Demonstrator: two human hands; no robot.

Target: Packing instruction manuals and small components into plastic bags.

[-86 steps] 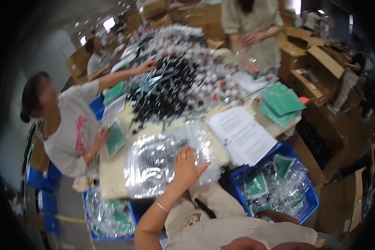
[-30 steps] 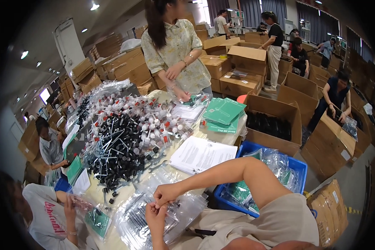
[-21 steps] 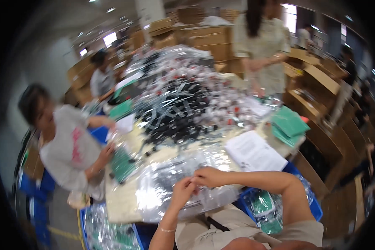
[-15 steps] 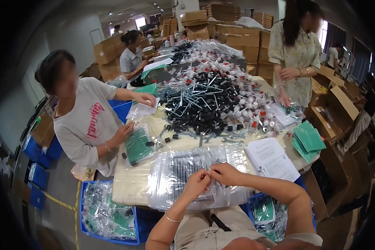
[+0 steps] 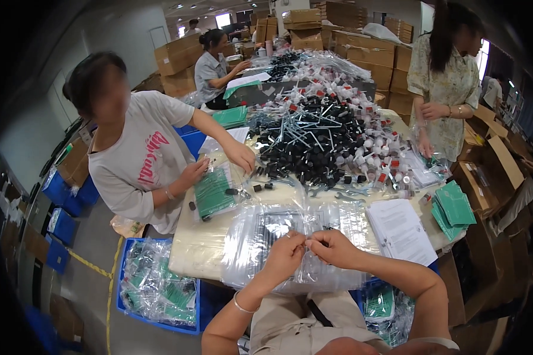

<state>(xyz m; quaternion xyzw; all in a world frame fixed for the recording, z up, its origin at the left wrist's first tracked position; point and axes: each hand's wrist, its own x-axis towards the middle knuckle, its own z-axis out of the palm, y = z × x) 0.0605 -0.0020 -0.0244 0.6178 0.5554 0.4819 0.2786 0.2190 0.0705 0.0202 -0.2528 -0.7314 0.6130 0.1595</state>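
Note:
My left hand (image 5: 285, 254) and my right hand (image 5: 334, 248) meet over the near edge of the table, fingers closed in a pinch. Between them they grip a clear plastic bag (image 5: 305, 207), whose film rises in a crease toward the pile. Its exact outline blends with the film below. Under both hands lies a stack of clear plastic bags (image 5: 243, 236) with dark printing. Beyond it are grey metal wrenches (image 5: 343, 193) and a heap of black-capped parts (image 5: 314, 148) with metal hex keys (image 5: 305, 125) on top.
White printed sheets (image 5: 400, 231) and green booklets (image 5: 453, 207) lie to the right. At left, a co-worker's hand (image 5: 240, 155) reaches over the table beside a green booklet (image 5: 214, 192). Blue bins (image 5: 122, 284) of bagged items stand below. Another person is at the far right.
The view has shifted, so the scene sits farther right. My hands stay together, pinching, with slightly more space between them. The left co-worker's hand has moved from white paper toward the heap.

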